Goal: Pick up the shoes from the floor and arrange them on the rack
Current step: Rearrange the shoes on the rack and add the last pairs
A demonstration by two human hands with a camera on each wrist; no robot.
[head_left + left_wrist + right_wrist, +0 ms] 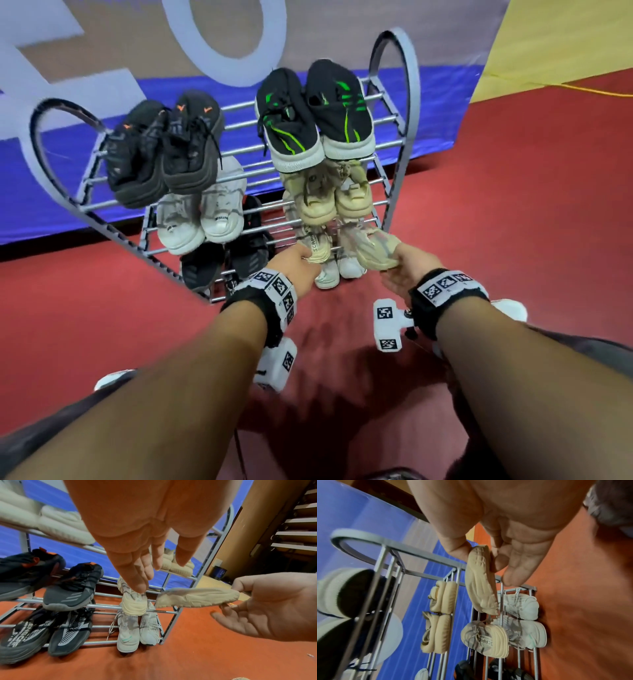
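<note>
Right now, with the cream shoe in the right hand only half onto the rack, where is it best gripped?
At the heel, from the front. The cream shoe points toe-first into the rack with its heel toward the person, where the right hand pinches it; the toe is boxed in by bars and neighbouring shoes.

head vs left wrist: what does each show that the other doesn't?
Head only: the top shelf with the black-and-green pair, the black pair with orange marks, both marker wristbands and both forearms.

Left wrist only: the ribbed underside of the beige shoe that the right hand pinches at the heel, and the stairs behind the rack.

Both: the left hand with fingers on the heel of the lettered beige shoe lying on the rack, the white pair on the lowest shelf, and the red floor.
</note>
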